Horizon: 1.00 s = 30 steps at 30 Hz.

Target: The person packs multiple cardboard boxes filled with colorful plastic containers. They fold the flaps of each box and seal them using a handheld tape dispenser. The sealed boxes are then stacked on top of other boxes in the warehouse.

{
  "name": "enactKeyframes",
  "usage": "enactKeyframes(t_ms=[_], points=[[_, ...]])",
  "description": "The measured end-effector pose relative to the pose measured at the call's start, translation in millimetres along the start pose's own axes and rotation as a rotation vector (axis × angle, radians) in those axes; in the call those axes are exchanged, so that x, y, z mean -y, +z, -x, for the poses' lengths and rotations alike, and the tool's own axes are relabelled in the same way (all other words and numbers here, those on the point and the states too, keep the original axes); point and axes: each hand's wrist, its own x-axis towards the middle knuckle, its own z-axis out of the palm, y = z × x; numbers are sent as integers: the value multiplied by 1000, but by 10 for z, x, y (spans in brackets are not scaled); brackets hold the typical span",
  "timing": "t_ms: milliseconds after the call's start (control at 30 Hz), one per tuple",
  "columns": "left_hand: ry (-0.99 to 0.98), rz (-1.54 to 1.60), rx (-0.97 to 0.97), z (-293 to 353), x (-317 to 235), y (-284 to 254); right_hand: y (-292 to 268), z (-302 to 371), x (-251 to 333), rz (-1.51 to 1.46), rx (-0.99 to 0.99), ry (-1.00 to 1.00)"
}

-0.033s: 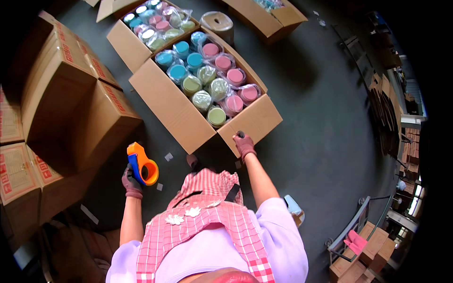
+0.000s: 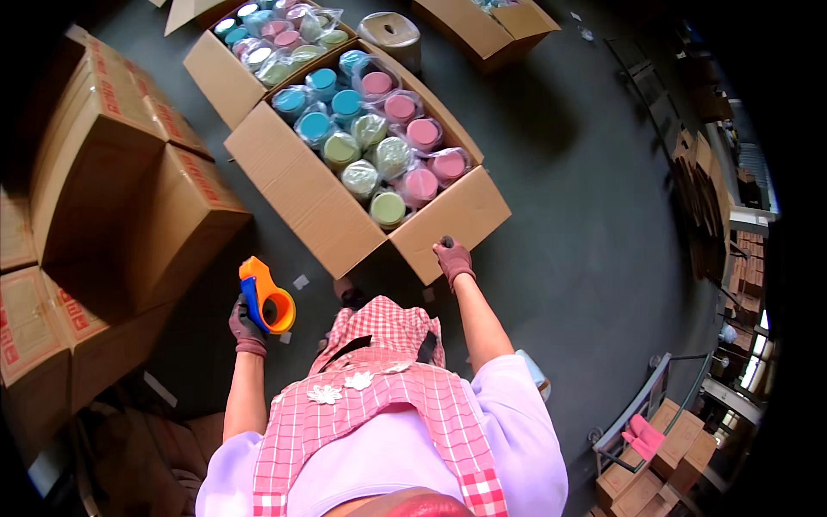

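My left hand [image 2: 246,326], in a maroon and grey glove, is closed around an orange and blue tape dispenser [image 2: 274,302], held above the floor. In a similar glove, my right hand [image 2: 453,261] is closed at the near edge of a carton flap [image 2: 457,211]; a small dark spot shows at its fingers. That flap belongs to an open cardboard carton [image 2: 301,194], filled with rows of plastic-wrapped round items. Blue lids [image 2: 323,79] lie toward the far left, green lids [image 2: 388,208] through the middle and near end, pink lids [image 2: 421,185] along the right.
A second filled carton [image 2: 224,77] stands behind, beside a large roll [image 2: 392,39]. Stacked cartons [image 2: 103,181] crowd the left. Another open carton [image 2: 482,34] sits far right of these. A metal cart [image 2: 637,414] with boxes stands at lower right. Paper scraps [image 2: 301,282] dot the floor.
The view has shifted slightly, moving the cartons a little left and up in the picture. My left hand with the tape dispenser sits slightly farther right; my right hand stays at the flap.
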Motion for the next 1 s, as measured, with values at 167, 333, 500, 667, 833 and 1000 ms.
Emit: enactKeyframes(t_ms=[167, 333, 500, 667, 833, 1000], points=[[-19, -207, -24, 73, 841, 836, -818, -935, -208, 198, -79, 117], [-321, -4, -108, 430, 1722, 1041, -1268, -2369, -718, 346, -84, 114], [-407, 7, -533, 1164, 2451, 1895, -1257, -3620, -1380, 389, -8, -27], [-580, 130, -792, 1767, 3119, 1937, -1305, -3812, -1272, -153, 476, 300], [-383, 239, -628, 1790, 3184, 2609, -1672, -3802, -194, -328, 800, -141], [83, 27, -320, 398, 2832, 3611, -582, -4552, 404, -44, 684, -47]])
